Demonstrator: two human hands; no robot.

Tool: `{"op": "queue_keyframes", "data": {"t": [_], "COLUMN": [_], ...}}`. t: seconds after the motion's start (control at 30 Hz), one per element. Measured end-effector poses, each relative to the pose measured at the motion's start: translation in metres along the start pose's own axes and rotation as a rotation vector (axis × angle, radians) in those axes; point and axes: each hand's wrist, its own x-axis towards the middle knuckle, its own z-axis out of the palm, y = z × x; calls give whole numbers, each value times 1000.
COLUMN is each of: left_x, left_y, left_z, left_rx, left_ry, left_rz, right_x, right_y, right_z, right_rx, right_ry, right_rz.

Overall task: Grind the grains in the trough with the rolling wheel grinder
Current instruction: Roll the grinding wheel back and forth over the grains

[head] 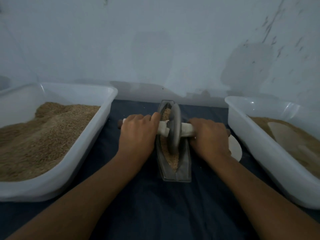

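A narrow grey metal trough point(186, 168) lies lengthwise on the dark cloth in the middle, holding tan grains point(173, 161). A grey grinding wheel point(174, 129) stands upright in it, near the trough's middle. A cloth-wrapped axle handle point(187, 129) runs through the wheel to both sides. My left hand point(137, 135) grips the left half of the handle. My right hand point(210, 135) grips the right half. The handle's dark left end shows past my left hand.
A white plastic tub point(83, 163) heaped with grain stands at the left. A second white tub point(259, 153) with grain and a pale scoop point(290, 137) stands at the right. A white disc point(235, 149) lies beside my right hand. A wall rises right behind the trough.
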Motion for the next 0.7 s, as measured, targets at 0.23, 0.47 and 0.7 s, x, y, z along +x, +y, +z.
{"op": "queue_keyframes", "data": {"t": [0.23, 0.47, 0.7], "left_x": [-14, -14, 9], "left_y": [3, 2, -5], "left_z": [-22, -15, 14], "left_rx": [-47, -26, -11], "left_ry": [36, 59, -17], "left_rz": [-21, 26, -15], "right_x": [-18, -22, 12], "right_y": [-7, -4, 1], "right_z": [-12, -7, 12], "right_rx": [27, 96, -46], "right_ry": [120, 120, -10], "right_rz": [9, 11, -12]}}
